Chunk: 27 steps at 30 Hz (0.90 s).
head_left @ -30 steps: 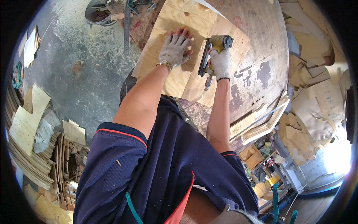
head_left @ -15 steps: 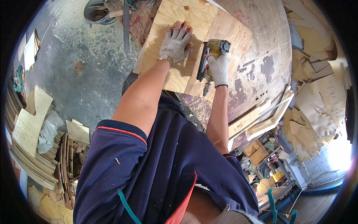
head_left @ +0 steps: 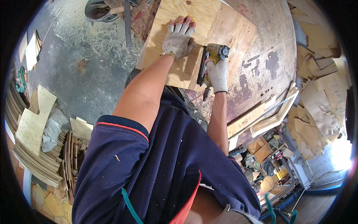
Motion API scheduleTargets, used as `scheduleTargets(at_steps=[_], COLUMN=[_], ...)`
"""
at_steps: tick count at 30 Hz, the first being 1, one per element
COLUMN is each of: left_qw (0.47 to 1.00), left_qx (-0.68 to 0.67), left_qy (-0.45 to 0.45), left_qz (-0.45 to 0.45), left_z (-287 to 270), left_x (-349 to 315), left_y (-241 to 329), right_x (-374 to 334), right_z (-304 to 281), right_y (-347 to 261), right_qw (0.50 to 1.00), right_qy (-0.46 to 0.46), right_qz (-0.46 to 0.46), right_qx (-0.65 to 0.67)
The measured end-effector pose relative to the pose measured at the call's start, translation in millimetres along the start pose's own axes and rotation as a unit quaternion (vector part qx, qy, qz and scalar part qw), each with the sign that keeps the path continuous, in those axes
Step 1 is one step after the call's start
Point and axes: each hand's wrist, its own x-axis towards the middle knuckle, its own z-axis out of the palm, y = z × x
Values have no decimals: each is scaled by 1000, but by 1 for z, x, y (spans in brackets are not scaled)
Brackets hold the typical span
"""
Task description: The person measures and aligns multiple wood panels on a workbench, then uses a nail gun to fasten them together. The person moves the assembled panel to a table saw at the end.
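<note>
My left hand [head_left: 176,42], in a fingerless knitted glove, lies flat on a pale plywood panel [head_left: 158,56] with its fingers spread. A yellow-and-black air nail gun [head_left: 214,48] is gripped in my gloved right hand [head_left: 218,74]. Its long dark magazine lies along the seam between this panel and a pinker plywood piece [head_left: 236,35] to the right. An air hose fitting [head_left: 206,93] hangs from the near end of the tool. Whether the nose touches the wood I cannot tell.
The panels lie on a worn worktable [head_left: 268,41] with peeling paint. Wooden frame pieces [head_left: 257,117] stand at its near right edge. Plywood offcuts [head_left: 320,89] pile up on the right, and stacked sheets [head_left: 35,160] on the left. A bucket [head_left: 99,13] stands at the far left.
My left hand has slid slightly farther away on the panel, still flat. The nail gun in my right hand has come slightly nearer along the seam. The whole view has shifted a little.
</note>
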Motion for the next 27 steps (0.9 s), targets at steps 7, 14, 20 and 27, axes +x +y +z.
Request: scheduleTargets(at_steps=[7, 14, 20, 27], left_qw=[1000, 999, 997, 997], left_qx=[24, 39, 67, 76], left_qy=[18, 20, 17, 10], left_qz=[9, 14, 23, 19], left_z=[7, 10, 9, 12], left_x=[-2, -3, -3, -3], left_y=[-2, -4, -4, -5], right_x=[-27, -56, -65, -90], right_z=[2, -8, 11, 7], right_y=[-8, -37, 20, 4], right_qw=[1000, 989, 999, 997], right_qy=[-9, -61, 8, -27], right_qz=[17, 133, 12, 72], right_qx=[-18, 19, -38, -5])
